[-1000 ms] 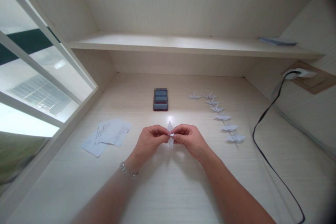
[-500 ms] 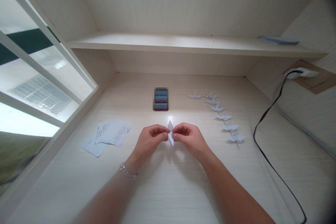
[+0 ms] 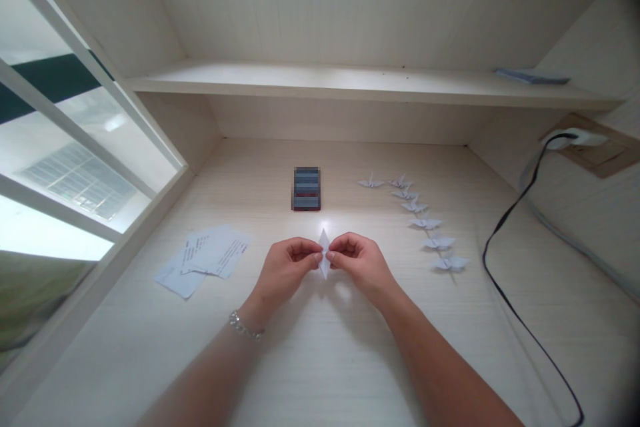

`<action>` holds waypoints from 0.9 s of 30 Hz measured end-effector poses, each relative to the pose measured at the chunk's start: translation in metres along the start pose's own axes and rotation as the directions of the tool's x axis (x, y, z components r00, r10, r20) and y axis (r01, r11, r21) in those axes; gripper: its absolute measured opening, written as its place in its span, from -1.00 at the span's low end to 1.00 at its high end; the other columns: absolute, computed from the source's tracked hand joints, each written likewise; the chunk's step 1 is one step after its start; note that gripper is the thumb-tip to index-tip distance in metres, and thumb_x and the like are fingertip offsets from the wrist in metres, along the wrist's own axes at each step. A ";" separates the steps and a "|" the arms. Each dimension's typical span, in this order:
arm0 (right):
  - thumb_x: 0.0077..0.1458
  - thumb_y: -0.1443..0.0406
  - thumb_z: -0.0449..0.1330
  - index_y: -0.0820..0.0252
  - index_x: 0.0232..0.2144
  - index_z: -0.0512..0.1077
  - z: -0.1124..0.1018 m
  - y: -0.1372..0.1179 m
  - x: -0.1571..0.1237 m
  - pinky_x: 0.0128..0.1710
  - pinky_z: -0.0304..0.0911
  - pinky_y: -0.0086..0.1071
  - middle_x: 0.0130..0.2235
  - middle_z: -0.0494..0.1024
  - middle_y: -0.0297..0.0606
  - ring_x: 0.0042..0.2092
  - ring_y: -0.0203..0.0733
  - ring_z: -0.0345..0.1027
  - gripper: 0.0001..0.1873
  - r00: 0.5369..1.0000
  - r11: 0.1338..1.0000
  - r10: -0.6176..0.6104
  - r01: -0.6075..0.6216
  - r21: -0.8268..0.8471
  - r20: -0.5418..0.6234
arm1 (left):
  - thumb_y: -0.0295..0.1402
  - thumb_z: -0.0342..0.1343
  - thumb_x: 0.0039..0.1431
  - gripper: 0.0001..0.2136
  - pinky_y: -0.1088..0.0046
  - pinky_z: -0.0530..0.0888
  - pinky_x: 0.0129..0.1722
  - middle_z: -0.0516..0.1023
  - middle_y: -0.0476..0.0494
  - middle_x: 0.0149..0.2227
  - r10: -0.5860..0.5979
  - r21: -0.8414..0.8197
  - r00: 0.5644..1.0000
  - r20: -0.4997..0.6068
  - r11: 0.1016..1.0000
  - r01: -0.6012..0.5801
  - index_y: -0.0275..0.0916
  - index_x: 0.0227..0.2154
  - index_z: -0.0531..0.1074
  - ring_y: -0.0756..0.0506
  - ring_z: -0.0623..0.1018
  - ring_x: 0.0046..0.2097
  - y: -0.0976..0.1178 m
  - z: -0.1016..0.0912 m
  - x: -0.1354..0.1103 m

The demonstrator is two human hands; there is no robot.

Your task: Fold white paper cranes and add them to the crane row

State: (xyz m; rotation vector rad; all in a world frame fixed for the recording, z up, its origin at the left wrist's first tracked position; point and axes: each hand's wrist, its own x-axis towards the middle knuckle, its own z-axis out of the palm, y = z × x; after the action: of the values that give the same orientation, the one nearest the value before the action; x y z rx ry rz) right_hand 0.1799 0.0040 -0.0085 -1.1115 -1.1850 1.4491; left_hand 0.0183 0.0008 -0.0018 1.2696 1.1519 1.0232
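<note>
Between my two hands a small folded white paper stands up in a narrow diamond shape with pointed ends. My left hand pinches its left side between thumb and forefinger. On the opposite side my right hand grips it the same way, the other fingers curled in. Parts of the folds are hidden behind the fingertips. To the right, several white paper cranes lie in a curved row on the desk. Left of my hands are a few overlapping paper squares with printed lines.
A dark, blurred-out rectangular device lies beyond my hands. A black cable runs from the wall socket down the desk's right side. Above the back is a shelf with a flat bluish item. White bars edge the left.
The folded paper has turned slightly, its lower tip moving a little to the left. Both hands keep their pinch almost in place; the cranes and paper squares are unmoved.
</note>
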 end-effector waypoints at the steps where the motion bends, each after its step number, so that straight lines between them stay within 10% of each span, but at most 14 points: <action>1: -0.20 0.28 0.29 0.22 -0.47 0.43 0.000 0.001 0.000 -0.39 0.32 -0.36 -0.48 0.47 -0.32 -0.44 -0.28 0.35 -0.83 1.000 1.000 -0.001 0.001 -0.003 -0.004 | -0.34 0.19 -0.07 -0.86 0.46 0.44 -0.39 0.55 -0.14 -0.44 0.003 0.005 1.000 0.002 1.000 -0.003 -0.29 -0.42 0.51 -0.03 0.49 -0.42 0.000 0.000 0.000; 27: -0.24 0.26 0.33 0.22 -0.52 0.41 0.001 0.000 -0.001 -0.41 0.27 -0.39 -0.49 0.47 -0.33 -0.44 -0.27 0.34 -0.80 0.999 1.000 -0.011 0.011 -0.014 -0.033 | -0.30 0.16 -0.02 -0.82 0.43 0.45 -0.35 0.57 -0.15 -0.42 0.015 0.070 1.000 -0.010 0.997 -0.015 -0.27 -0.36 0.52 -0.06 0.51 -0.39 -0.003 0.000 -0.001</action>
State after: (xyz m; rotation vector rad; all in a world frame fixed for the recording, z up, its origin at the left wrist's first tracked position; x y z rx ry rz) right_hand 0.1787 0.0029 -0.0078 -1.1326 -1.1785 1.4112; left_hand 0.0178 -0.0002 -0.0046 1.3312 1.1970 1.0094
